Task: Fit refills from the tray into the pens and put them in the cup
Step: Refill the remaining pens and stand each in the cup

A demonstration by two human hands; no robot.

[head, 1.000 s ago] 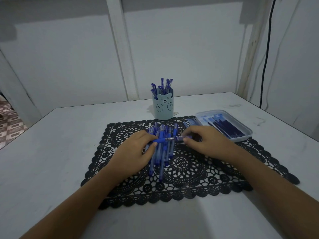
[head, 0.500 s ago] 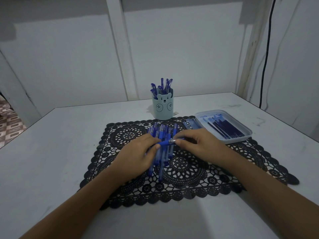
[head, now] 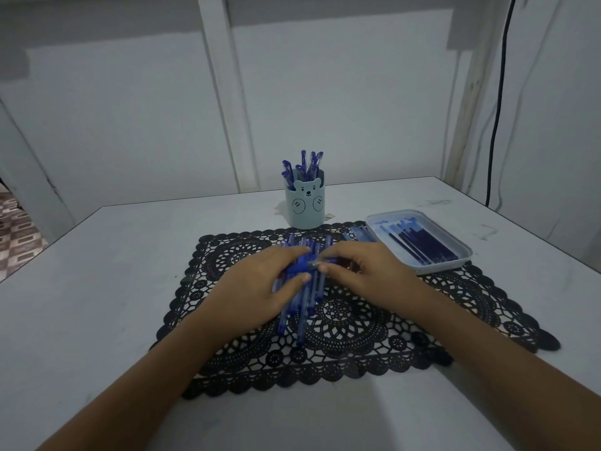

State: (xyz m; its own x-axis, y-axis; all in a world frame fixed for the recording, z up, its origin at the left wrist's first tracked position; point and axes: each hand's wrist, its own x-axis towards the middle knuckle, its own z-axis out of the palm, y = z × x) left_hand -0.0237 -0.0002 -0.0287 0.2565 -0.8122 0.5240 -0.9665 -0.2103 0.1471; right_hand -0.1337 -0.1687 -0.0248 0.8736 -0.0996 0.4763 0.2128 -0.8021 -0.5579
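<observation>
At the middle of the black lace placemat [head: 357, 327], a blue plastic pen [head: 300, 266] is held crosswise above a loose pile of blue pens [head: 301, 320]. Its barrel is gripped by the left hand [head: 260, 281], whose fingers and thumb are curled round it. Its silvery tip end is pinched by the right hand [head: 364, 271]. The two hands are brought close together. Whether a refill is seated inside the barrel cannot be told. At the mat's far edge, a pale blue bear-faced cup [head: 305, 206] is set upright on the white table [head: 113, 288], with several blue finished pens [head: 304, 164] stood in it. At the mat's far right corner a shallow pale plastic tray [head: 455, 264] is placed, with dark blue refills [head: 426, 247] laid side by side inside it.
</observation>
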